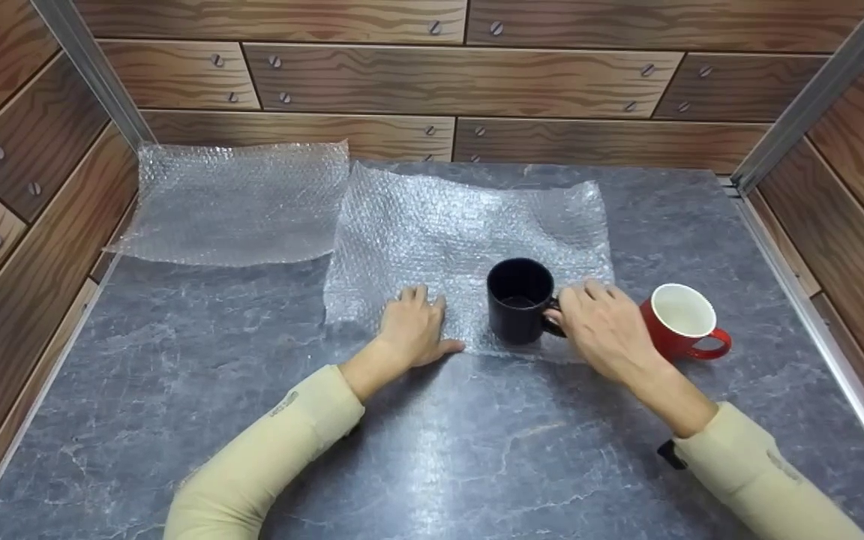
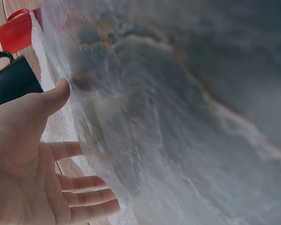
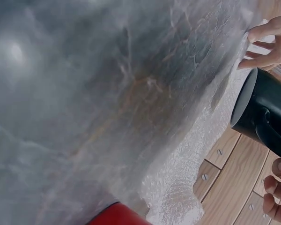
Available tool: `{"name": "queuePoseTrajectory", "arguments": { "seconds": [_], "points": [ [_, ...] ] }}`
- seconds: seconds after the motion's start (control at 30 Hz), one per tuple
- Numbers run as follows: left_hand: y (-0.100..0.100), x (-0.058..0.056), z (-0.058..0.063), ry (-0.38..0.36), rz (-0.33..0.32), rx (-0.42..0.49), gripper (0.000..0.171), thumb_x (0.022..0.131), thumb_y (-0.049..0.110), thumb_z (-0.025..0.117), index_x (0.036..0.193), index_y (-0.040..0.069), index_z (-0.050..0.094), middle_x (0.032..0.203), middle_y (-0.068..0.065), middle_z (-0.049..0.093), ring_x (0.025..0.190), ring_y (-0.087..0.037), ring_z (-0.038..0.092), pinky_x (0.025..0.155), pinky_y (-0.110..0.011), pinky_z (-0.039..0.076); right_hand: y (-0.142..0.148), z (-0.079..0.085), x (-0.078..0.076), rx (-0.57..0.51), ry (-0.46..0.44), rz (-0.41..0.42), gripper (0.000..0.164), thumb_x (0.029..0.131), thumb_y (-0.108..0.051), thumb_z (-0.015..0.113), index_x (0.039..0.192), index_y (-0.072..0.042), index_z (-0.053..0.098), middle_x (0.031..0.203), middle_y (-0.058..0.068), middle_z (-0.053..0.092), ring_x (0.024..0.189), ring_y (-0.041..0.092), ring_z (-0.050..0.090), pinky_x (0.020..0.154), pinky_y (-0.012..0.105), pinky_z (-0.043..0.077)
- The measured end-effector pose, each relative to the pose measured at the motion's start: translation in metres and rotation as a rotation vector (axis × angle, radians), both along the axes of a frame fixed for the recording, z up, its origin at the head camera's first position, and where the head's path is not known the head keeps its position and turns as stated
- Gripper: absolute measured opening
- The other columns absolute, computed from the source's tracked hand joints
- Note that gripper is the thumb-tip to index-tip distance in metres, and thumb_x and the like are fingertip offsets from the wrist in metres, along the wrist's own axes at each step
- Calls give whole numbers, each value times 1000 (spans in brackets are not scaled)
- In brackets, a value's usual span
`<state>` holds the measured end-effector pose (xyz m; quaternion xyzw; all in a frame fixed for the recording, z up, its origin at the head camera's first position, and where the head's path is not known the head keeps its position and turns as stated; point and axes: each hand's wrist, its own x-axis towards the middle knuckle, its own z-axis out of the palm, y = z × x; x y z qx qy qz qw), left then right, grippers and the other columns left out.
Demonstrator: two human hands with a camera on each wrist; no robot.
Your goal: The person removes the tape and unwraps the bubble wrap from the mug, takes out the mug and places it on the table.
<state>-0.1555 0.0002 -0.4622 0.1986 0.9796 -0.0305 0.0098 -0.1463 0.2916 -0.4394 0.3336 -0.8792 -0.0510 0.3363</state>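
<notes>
A black mug (image 1: 520, 304) is upright over the near right part of a sheet of bubble wrap (image 1: 432, 232). My right hand (image 1: 604, 326) holds it by the handle. In the right wrist view a narrow gap shows between the base of the black mug (image 3: 267, 105) and the wrap. My left hand (image 1: 413, 330) rests on the near edge of the sheet, left of the mug. Its fingers reach out straight with the thumb spread, as the left hand (image 2: 33, 150) shows in the left wrist view.
Just right of my right hand stands a red mug (image 1: 676, 326) with a white inside, its handle to the right. Another bubble wrap sheet (image 1: 241, 206) lies at the back left. Wood-patterned panels (image 1: 462, 79) enclose the grey marbled table (image 1: 432, 465) at the back and sides.
</notes>
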Motion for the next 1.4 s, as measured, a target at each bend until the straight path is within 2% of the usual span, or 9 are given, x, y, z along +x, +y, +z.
{"name": "queuePoseTrajectory", "arguments": {
  "seconds": [0.37, 0.53, 0.77, 0.9, 1.07, 1.4],
  "points": [
    [1, 2, 1, -16, 10, 11, 92, 89, 80, 60, 149, 10, 58, 137, -20, 64, 122, -35, 64, 86, -45, 65, 10, -4, 42, -101, 44, -52, 56, 114, -43, 35, 78, -2, 47, 61, 13, 48, 62, 35, 48, 51, 43, 37],
    [3, 2, 0, -24, 15, 11, 89, 90, 79, 60, 146, 10, 59, 136, -20, 63, 122, -35, 64, 86, -45, 66, 14, -8, 62, -135, 38, -73, 58, 114, -44, 35, 77, -2, 47, 60, 14, 48, 61, 36, 47, 51, 43, 35],
    [4, 3, 2, -56, 30, 15, 88, 92, 78, 59, 148, 10, 57, 144, -22, 59, 130, -37, 61, 91, -47, 65, 15, -9, 86, -139, 10, -84, 59, 114, -45, 34, 78, -1, 47, 61, 14, 48, 60, 36, 47, 51, 43, 37],
    [4, 5, 4, -86, 31, -4, 88, 94, 78, 55, 154, 12, 53, 149, -22, 56, 135, -38, 59, 94, -48, 65, 14, -9, 97, -145, 9, -66, 58, 114, -45, 35, 77, -2, 47, 60, 13, 46, 61, 35, 46, 51, 42, 36],
    [5, 6, 5, -102, 42, -11, 89, 95, 78, 54, 156, 13, 51, 148, -21, 56, 135, -37, 58, 94, -47, 64, 10, -11, 107, -135, -12, -60, 57, 114, -45, 35, 77, -4, 48, 61, 11, 47, 62, 34, 48, 52, 40, 35],
    [4, 9, 2, -81, 43, 20, 90, 94, 77, 56, 156, 12, 50, 151, -22, 55, 137, -38, 57, 98, -48, 63, 5, -15, 125, -134, -45, -61, 56, 114, -46, 34, 77, -5, 46, 63, 8, 46, 63, 32, 48, 52, 39, 35]
  ]
}}
